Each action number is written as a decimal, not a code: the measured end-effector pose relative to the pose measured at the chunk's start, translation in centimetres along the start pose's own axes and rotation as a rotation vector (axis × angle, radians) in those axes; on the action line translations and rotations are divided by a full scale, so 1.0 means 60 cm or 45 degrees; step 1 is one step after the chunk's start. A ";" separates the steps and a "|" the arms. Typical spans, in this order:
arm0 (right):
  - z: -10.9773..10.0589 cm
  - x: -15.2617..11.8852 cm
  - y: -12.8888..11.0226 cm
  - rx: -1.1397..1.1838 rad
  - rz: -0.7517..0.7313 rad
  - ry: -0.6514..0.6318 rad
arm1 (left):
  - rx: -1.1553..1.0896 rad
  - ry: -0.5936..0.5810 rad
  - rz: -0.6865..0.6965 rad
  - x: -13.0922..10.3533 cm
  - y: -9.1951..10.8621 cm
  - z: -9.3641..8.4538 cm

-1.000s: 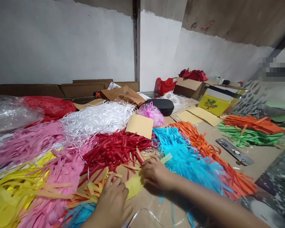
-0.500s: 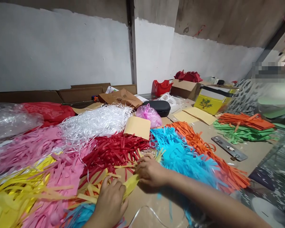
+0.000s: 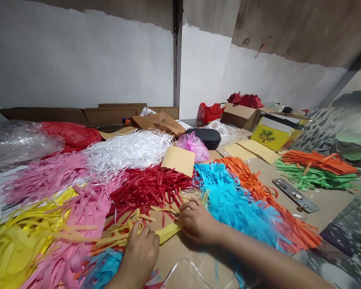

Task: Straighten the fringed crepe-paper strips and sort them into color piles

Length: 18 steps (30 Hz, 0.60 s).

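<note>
A yellow fringed paper strip (image 3: pixel 168 232) stretches between my two hands, low above the cardboard (image 3: pixel 188 261). My right hand (image 3: pixel 195 220) is closed on its right end, with some fringe showing past the fingers. My left hand (image 3: pixel 142 245) has its fingers curled over the left part, where loose yellow fringe spreads out leftward. Under the left wrist lies blue fringed paper (image 3: pixel 104 267). Red fringe (image 3: pixel 150 186) is piled just behind the hands, and a larger blue pile (image 3: pixel 240 204) sits beside my right hand.
Pink (image 3: pixel 84 212) and yellow fringe (image 3: pixel 21 237) cover the left side. Behind are white strings (image 3: pixel 129 150), a black case (image 3: pixel 209 137) and a yellow box (image 3: pixel 275 132). Orange fringe (image 3: pixel 252 180) and a phone (image 3: pixel 295 195) lie at right. A person in patterned clothing sits far right.
The view has shifted slightly, moving the scene right and a little down. The yellow strip now looks straighter and flatter between my hands, and my left fingers point more upward.
</note>
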State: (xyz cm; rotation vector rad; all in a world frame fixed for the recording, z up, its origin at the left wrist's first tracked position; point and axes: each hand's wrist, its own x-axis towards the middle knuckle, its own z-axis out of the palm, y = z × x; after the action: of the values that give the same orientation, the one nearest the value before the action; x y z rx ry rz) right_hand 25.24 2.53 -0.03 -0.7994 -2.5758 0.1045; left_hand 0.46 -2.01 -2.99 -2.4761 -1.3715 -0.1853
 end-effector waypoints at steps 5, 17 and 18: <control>0.029 -0.011 -0.023 -0.287 -0.057 0.016 | -0.029 0.146 -0.024 -0.007 0.001 -0.006; 0.050 -0.021 -0.018 -0.288 0.020 0.092 | -0.214 0.491 0.191 -0.035 -0.033 -0.003; 0.051 -0.023 -0.018 -0.287 0.021 0.096 | -0.237 0.500 0.209 -0.036 -0.039 -0.007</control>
State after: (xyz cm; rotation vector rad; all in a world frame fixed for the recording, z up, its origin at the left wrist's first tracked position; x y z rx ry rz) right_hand 24.36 1.02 -3.09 -0.8869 -2.5388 -0.2110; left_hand -2.64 -2.71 -2.67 -2.5051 -1.0230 -0.7474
